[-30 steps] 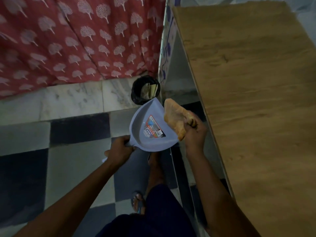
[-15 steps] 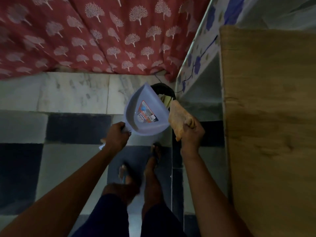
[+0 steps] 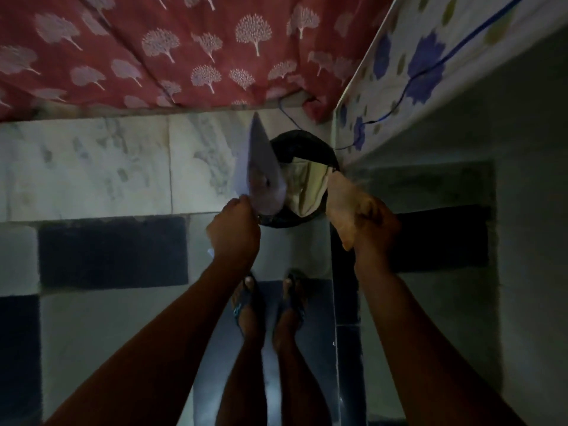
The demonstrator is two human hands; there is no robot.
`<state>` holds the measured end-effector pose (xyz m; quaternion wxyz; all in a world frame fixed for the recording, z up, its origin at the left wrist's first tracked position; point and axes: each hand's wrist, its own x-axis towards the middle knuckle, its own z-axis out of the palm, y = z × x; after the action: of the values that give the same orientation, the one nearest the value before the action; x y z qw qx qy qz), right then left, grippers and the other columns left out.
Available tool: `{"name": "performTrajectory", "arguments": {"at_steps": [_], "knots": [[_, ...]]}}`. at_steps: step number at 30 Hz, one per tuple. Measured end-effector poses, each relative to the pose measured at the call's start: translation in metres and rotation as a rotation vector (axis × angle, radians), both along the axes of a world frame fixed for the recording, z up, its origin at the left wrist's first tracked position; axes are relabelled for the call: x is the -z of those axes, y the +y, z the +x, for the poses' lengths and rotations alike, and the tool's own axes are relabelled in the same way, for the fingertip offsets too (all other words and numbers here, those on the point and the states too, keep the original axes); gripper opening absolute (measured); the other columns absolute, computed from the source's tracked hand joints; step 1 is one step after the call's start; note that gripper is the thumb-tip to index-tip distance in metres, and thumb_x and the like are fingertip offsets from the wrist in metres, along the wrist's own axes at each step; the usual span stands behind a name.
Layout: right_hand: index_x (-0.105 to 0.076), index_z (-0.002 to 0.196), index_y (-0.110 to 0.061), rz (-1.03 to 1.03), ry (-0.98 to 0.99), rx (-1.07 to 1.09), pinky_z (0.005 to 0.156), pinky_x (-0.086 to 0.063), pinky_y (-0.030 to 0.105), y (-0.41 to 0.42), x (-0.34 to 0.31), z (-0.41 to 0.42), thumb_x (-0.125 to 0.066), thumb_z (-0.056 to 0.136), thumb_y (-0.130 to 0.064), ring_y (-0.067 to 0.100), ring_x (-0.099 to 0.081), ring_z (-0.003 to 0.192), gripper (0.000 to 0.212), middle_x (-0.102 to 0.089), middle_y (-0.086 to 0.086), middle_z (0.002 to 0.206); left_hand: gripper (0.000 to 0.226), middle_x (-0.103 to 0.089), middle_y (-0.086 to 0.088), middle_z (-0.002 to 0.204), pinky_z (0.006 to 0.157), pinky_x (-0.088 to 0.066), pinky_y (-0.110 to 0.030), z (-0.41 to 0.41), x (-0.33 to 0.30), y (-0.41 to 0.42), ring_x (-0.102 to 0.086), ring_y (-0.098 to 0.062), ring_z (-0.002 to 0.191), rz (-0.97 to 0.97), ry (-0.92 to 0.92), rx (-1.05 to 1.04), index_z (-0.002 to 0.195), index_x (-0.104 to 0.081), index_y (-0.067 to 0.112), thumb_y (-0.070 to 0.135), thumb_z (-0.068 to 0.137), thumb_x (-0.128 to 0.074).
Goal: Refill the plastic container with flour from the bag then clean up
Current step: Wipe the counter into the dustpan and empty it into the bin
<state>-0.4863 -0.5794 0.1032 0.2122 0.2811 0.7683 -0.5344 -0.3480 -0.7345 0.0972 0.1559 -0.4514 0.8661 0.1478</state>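
My left hand (image 3: 235, 229) grips the handle of a pale blue dustpan (image 3: 261, 173), which is tipped up on edge over the left rim of a black waste bin (image 3: 307, 146). My right hand (image 3: 373, 224) holds a crumpled orange cloth (image 3: 342, 204) at the bin's right rim. Inside the bin lies pale paper or bag material (image 3: 302, 189). The flour bag and the plastic container are out of view.
The bin stands on the floor in a corner, between a red curtain with white trees (image 3: 184, 50) and a counter side with blue flowers (image 3: 415, 75). My sandalled feet (image 3: 267, 302) stand on checkered floor tiles. A blue cord (image 3: 285, 113) hangs behind the bin.
I stepped closer to the bin. The dustpan has turned from facing me to standing on edge over the bin, and the cloth has moved to the bin's right rim.
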Motion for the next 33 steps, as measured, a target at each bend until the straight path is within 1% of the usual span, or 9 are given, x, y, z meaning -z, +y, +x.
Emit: {"name": "performTrajectory", "arguments": {"at_steps": [3, 6, 9, 12, 17, 23, 29, 31, 33], "knots": [[-0.067, 0.114, 0.006, 0.032, 0.041, -0.069, 0.057, -0.048, 0.012, 0.005, 0.019, -0.004, -0.053, 0.096, 0.008, -0.006, -0.058, 0.057, 0.023, -0.062, 0.000, 0.082, 0.051, -0.062, -0.010, 0.108, 0.058, -0.048, -0.038, -0.003, 0.022, -0.003, -0.068, -0.036, 0.083, -0.027, -0.099, 0.176, 0.133, -0.047, 0.011, 0.007, 0.084, -0.060], [-0.067, 0.112, 0.003, 0.074, 0.070, -0.249, 0.061, -0.050, 0.018, 0.010, 0.027, 0.003, -0.053, 0.094, 0.010, 0.008, -0.060, 0.070, 0.024, -0.063, 0.004, 0.091, 0.062, -0.064, -0.012, 0.111, 0.061, -0.052, -0.039, -0.001, 0.036, -0.004, -0.068, -0.035, 0.085, -0.028, -0.124, 0.260, 0.137, -0.045, 0.005, 0.001, 0.078, -0.062], [-0.070, 0.110, -0.021, 0.067, 0.072, -0.199, 0.091, -0.053, 0.032, 0.006, 0.041, 0.007, -0.057, 0.093, 0.004, 0.023, -0.065, 0.104, 0.034, -0.066, -0.004, 0.102, 0.073, -0.068, -0.016, 0.109, 0.047, -0.048, -0.035, 0.004, 0.046, -0.006, -0.067, -0.036, 0.069, -0.069, -0.130, 0.358, 0.131, -0.056, -0.002, -0.002, 0.060, -0.074], [-0.068, 0.112, -0.020, 0.045, 0.063, -0.206, 0.099, -0.050, 0.037, 0.000, 0.046, 0.007, -0.056, 0.092, 0.008, 0.023, -0.063, 0.109, 0.037, -0.067, 0.001, 0.108, 0.075, -0.069, -0.014, 0.106, 0.044, -0.043, -0.030, 0.006, 0.052, -0.011, -0.066, -0.034, 0.063, -0.086, -0.097, 0.417, 0.127, -0.060, -0.001, 0.000, 0.054, -0.077], [-0.070, 0.100, -0.018, 0.011, 0.044, -0.188, 0.086, -0.057, 0.032, -0.012, 0.045, 0.004, -0.052, 0.089, 0.014, 0.024, -0.066, 0.099, 0.038, -0.069, 0.002, 0.101, 0.067, -0.067, -0.015, 0.111, 0.046, -0.041, -0.032, -0.002, 0.052, -0.022, -0.067, -0.037, 0.067, -0.109, -0.094, 0.445, 0.131, -0.057, 0.001, 0.003, 0.064, -0.068], [-0.068, 0.121, 0.001, 0.014, 0.075, -0.196, 0.088, -0.053, 0.023, -0.016, 0.049, 0.003, -0.052, 0.089, 0.014, 0.026, -0.064, 0.112, 0.038, -0.069, 0.014, 0.120, 0.061, -0.066, -0.007, 0.121, 0.058, -0.046, -0.034, -0.002, 0.061, -0.035, -0.069, -0.036, 0.084, -0.085, -0.053, 0.381, 0.141, -0.048, 0.013, 0.014, 0.081, -0.060], [-0.067, 0.122, -0.001, 0.030, 0.115, -0.168, 0.070, -0.047, 0.004, -0.018, 0.049, -0.003, -0.055, 0.091, 0.012, 0.014, -0.059, 0.103, 0.035, -0.066, 0.006, 0.116, 0.028, -0.065, 0.001, 0.099, 0.055, -0.048, -0.035, 0.007, 0.053, -0.054, -0.065, -0.031, 0.081, -0.035, 0.261, 0.163, 0.115, -0.057, 0.024, 0.024, 0.087, -0.056], [-0.067, 0.121, 0.000, 0.049, 0.159, -0.164, 0.083, -0.053, 0.014, -0.016, 0.053, -0.004, -0.056, 0.089, 0.012, 0.020, -0.062, 0.106, 0.036, -0.066, 0.007, 0.116, 0.014, -0.065, -0.002, 0.092, 0.057, -0.048, -0.037, 0.012, 0.059, -0.059, -0.064, -0.031, 0.080, 0.026, 0.334, 0.112, 0.104, -0.058, 0.021, 0.029, 0.093, -0.055], [-0.068, 0.117, 0.001, 0.062, 0.206, -0.158, 0.098, -0.053, 0.036, -0.017, 0.055, -0.006, -0.058, 0.083, 0.008, 0.028, -0.064, 0.109, 0.035, -0.068, 0.014, 0.116, 0.015, -0.067, -0.003, 0.089, 0.059, -0.049, -0.038, 0.015, 0.069, -0.062, -0.064, -0.031, 0.078, 0.083, 0.354, 0.092, 0.101, -0.059, 0.020, 0.033, 0.094, -0.056]]}}
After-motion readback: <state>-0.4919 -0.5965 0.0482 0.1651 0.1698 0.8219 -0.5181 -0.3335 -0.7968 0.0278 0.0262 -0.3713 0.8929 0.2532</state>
